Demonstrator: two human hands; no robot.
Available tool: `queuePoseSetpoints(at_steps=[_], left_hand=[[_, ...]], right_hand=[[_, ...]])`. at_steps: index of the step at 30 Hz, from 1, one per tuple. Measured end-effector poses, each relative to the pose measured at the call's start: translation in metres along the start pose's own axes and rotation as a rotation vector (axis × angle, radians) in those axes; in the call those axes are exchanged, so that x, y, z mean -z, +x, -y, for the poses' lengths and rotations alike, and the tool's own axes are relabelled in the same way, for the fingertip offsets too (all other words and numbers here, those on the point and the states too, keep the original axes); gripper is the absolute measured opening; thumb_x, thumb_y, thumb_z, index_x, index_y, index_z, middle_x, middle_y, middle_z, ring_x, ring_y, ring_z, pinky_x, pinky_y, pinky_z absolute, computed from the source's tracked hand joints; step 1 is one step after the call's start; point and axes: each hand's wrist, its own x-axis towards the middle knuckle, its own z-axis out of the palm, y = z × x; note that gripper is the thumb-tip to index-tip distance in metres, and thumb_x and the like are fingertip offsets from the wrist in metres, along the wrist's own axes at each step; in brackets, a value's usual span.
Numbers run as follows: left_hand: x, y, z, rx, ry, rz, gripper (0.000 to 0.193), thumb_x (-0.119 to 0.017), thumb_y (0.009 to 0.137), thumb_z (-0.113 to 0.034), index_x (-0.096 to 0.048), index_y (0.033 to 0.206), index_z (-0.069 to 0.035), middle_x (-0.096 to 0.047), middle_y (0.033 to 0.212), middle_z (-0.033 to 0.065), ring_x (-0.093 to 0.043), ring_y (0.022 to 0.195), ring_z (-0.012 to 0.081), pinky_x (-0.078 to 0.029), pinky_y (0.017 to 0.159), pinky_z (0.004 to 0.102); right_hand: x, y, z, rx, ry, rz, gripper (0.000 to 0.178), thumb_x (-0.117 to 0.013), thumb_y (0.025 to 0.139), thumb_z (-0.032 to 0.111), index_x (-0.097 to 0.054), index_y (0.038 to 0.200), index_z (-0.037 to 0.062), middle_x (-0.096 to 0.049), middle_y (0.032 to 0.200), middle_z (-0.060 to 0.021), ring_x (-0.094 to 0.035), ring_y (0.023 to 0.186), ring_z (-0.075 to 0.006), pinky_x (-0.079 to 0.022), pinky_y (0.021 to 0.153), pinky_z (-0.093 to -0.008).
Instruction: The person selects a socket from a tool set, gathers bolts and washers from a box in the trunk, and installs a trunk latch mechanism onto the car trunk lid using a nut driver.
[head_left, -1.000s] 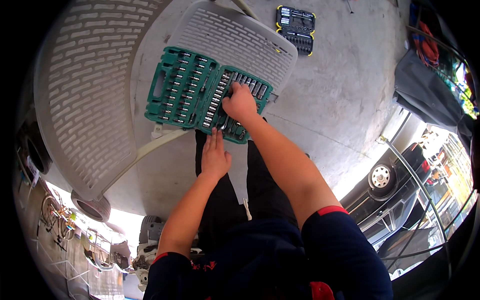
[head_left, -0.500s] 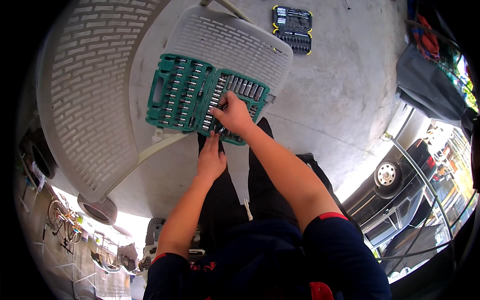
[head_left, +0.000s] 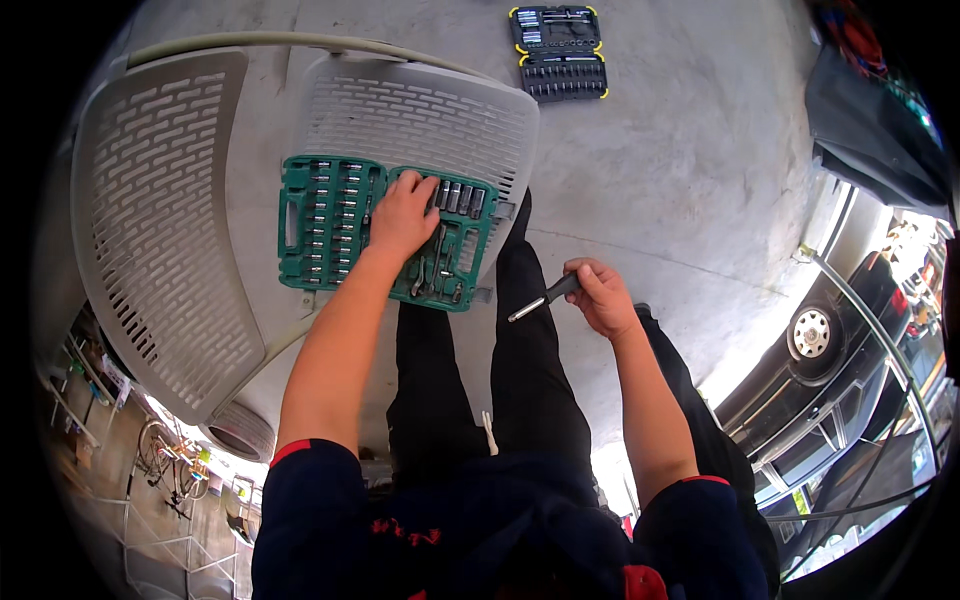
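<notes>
A green socket-set case (head_left: pixel 291 262) lies spread wide on a grey perforated plastic chair seat (head_left: pixel 420 100). Several chrome sockets fill its left half. Ratchets and other tools sit in the lower part of its right half. My left hand (head_left: pixel 402 218) is over that right half, fingers bent and apart with their tips down at the socket rows, covering some of them. Away to the right, above my leg, my right hand (head_left: pixel 604 298) is closed round the black handle of a socket driver (head_left: pixel 533 307). Its chrome shaft points left and slightly down, apart from the case.
A second tool case (head_left: pixel 562 75), black with yellow corners, lies unfolded on the concrete floor (head_left: pixel 690 150) beyond the chair. The chair's perforated back (head_left: pixel 165 230) rises at the left. A tyre (head_left: pixel 240 430) lies behind it. A dark car (head_left: pixel 830 370) stands at the right.
My right hand has left the case and moved right, now with the socket driver in it. My left hand has moved up from the case's lower edge onto the sockets. The view has shifted.
</notes>
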Motion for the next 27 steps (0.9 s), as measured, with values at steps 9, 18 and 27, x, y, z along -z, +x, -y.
queuePoseSetpoints(at_steps=[9,18,27], left_hand=[[0.013,0.038,0.002,-0.365,0.327,0.181,0.047,-0.082,0.078,-0.027,-0.062,0.117,-0.009,-0.056,0.12,0.0075,-0.06,0.112,0.0274,-0.054,0.09,0.0414],[0.017,0.04,0.001,-0.527,0.549,0.274,0.046,-0.077,0.083,-0.023,-0.062,0.123,-0.004,-0.059,0.121,0.01,-0.061,0.111,0.0295,-0.052,0.093,0.0406],[-0.013,0.038,0.0,-0.187,-0.118,0.167,0.027,-0.057,0.098,-0.007,-0.065,0.123,-0.01,-0.065,0.087,0.0118,-0.066,0.079,0.0278,-0.054,0.071,0.0386]], right_hand=[[0.039,-0.023,-0.028,-0.031,0.21,-0.063,0.03,-0.068,0.104,0.03,-0.071,0.115,0.0026,-0.067,0.095,-0.0011,-0.062,0.083,-0.0115,-0.055,0.078,-0.0311],[0.039,-0.023,-0.044,-0.075,0.332,-0.017,0.03,-0.064,0.107,0.031,-0.069,0.117,0.0025,-0.063,0.095,-0.0011,-0.058,0.082,-0.0099,-0.056,0.08,-0.0315],[0.055,-0.034,-0.019,-0.062,0.32,0.014,0.029,-0.061,0.108,0.03,-0.068,0.116,0.0027,-0.06,0.095,-0.0005,-0.057,0.084,-0.0095,-0.056,0.083,-0.0311]])
